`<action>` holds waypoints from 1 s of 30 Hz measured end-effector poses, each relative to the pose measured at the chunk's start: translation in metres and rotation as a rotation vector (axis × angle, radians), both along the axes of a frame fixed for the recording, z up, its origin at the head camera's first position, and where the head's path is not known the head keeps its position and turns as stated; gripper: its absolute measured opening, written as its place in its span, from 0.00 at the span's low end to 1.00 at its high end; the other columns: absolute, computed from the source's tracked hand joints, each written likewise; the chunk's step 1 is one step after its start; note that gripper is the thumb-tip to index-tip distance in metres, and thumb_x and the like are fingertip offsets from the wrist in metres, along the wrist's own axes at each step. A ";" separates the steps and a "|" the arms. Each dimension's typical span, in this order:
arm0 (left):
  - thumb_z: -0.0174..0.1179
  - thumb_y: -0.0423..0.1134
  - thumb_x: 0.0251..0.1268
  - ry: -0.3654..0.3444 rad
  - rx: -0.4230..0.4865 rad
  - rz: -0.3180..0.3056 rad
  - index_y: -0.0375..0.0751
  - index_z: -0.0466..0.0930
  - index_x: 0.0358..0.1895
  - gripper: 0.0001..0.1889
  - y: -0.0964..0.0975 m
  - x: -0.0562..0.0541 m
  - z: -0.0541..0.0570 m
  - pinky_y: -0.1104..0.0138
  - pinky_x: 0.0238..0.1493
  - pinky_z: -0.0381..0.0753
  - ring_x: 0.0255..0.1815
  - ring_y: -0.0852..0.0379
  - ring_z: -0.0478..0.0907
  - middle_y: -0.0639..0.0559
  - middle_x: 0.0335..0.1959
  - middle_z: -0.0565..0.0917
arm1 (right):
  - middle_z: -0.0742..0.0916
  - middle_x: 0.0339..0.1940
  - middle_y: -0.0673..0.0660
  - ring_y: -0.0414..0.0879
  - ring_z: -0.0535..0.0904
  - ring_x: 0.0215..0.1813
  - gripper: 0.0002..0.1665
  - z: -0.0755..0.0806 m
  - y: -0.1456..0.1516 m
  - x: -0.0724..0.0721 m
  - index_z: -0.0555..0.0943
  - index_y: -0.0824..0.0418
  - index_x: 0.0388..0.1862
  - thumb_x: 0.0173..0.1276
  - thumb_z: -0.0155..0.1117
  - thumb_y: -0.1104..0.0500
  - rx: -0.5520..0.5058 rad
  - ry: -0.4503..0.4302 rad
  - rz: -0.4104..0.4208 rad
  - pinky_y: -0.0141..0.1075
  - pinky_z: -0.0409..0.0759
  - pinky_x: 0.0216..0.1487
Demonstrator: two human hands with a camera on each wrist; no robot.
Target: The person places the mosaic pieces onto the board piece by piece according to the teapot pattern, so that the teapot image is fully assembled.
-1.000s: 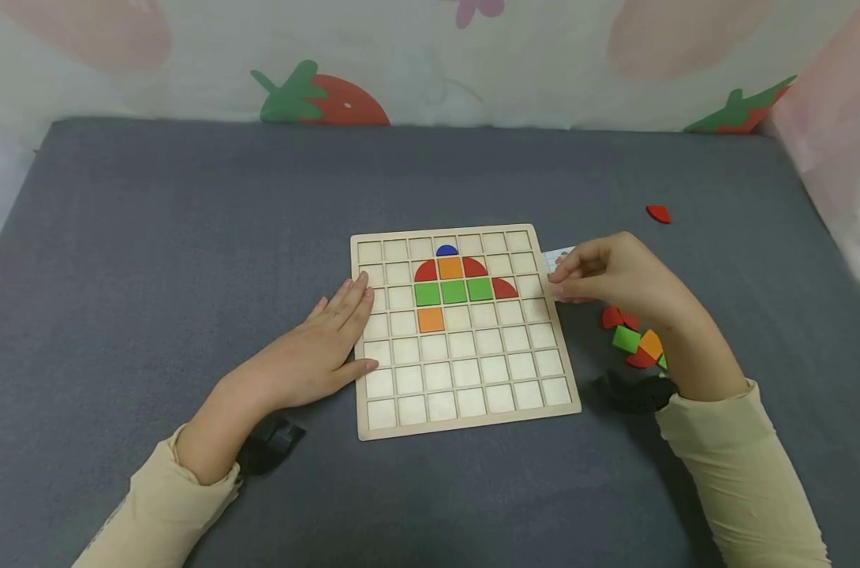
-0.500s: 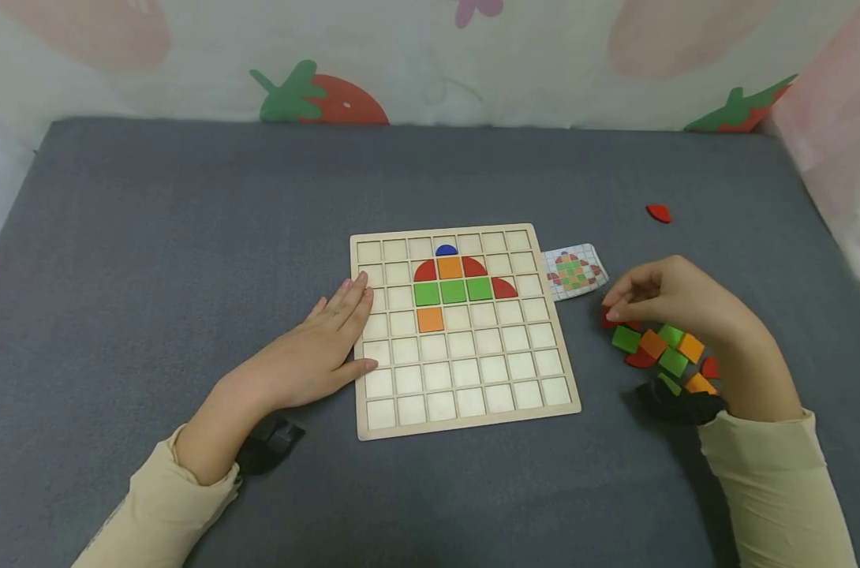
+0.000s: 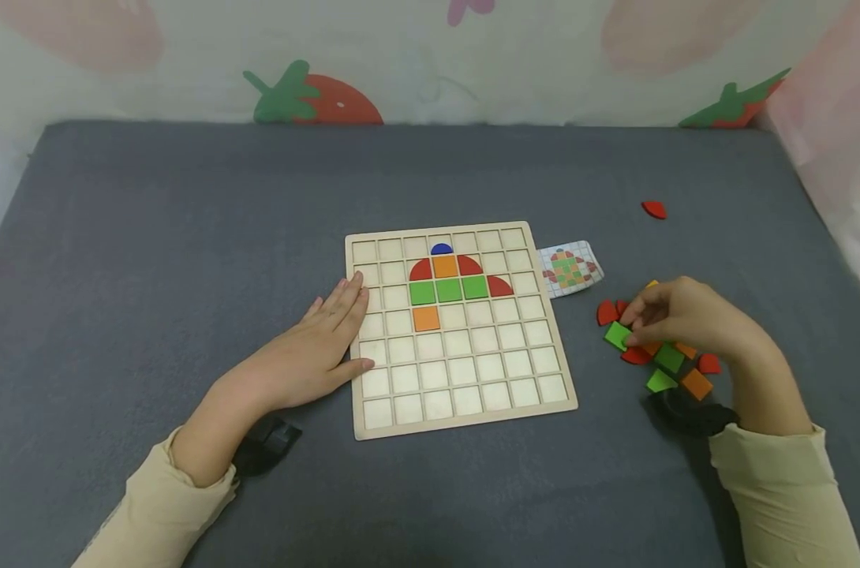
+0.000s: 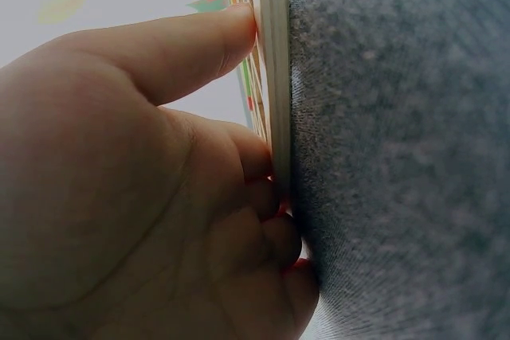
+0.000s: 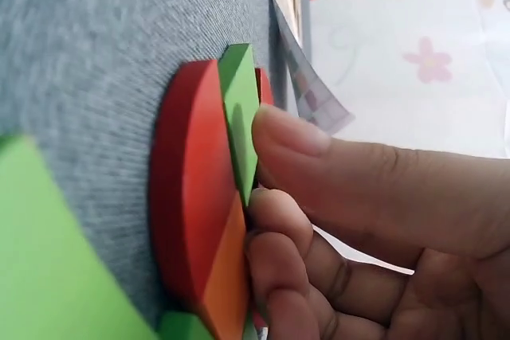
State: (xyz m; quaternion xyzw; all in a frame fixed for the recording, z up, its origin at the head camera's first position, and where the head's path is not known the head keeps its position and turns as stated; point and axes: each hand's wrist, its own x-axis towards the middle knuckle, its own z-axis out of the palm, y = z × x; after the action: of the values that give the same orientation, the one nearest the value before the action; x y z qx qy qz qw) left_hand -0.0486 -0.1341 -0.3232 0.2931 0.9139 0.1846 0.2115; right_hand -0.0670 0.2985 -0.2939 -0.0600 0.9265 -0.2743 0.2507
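Extended left fingers [image 3: 345, 302] touch the board edge [image 3: 357, 398]; well apart, right fingers [image 3: 641, 303] touch green tile [image 3: 616, 337], grip unclear.

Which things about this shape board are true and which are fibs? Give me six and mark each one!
1. The left hand rests on the edge of the wooden board. True.
2. The blue piece is in the loose pile. False: the blue piece sits in the board's top row.
3. Three green squares sit side by side on the board. True.
4. The picture card is left of the board. False: the picture card is at the board's right edge.
5. One loose red piece lies apart from the pile. True.
6. The right hand lies flat on the board. False: the right hand has its fingers at a loose green square.
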 end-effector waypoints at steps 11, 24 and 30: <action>0.52 0.46 0.71 0.006 0.002 0.003 0.29 0.37 0.73 0.42 0.000 0.000 -0.001 0.48 0.71 0.41 0.75 0.46 0.30 0.40 0.76 0.32 | 0.84 0.27 0.49 0.43 0.78 0.29 0.13 0.001 -0.012 0.001 0.82 0.63 0.34 0.52 0.75 0.58 0.098 0.045 0.040 0.37 0.74 0.31; 0.52 0.46 0.70 -0.001 0.000 0.006 0.29 0.37 0.73 0.42 0.001 0.000 -0.001 0.48 0.71 0.40 0.75 0.46 0.30 0.40 0.76 0.32 | 0.83 0.26 0.49 0.44 0.77 0.32 0.11 0.000 -0.020 0.001 0.81 0.62 0.32 0.51 0.75 0.62 0.109 0.103 0.087 0.38 0.75 0.34; 0.52 0.47 0.71 0.000 -0.001 0.001 0.29 0.37 0.74 0.42 0.000 0.000 -0.001 0.48 0.71 0.40 0.75 0.46 0.30 0.40 0.76 0.32 | 0.83 0.26 0.49 0.44 0.77 0.32 0.11 0.001 -0.022 0.004 0.81 0.61 0.32 0.51 0.74 0.64 0.099 0.129 0.113 0.39 0.75 0.34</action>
State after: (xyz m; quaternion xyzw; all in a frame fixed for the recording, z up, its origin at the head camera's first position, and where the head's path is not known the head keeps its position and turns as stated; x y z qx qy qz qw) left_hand -0.0488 -0.1343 -0.3246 0.2924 0.9142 0.1841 0.2118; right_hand -0.0633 0.2765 -0.2927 -0.1173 0.9482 -0.2093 0.2083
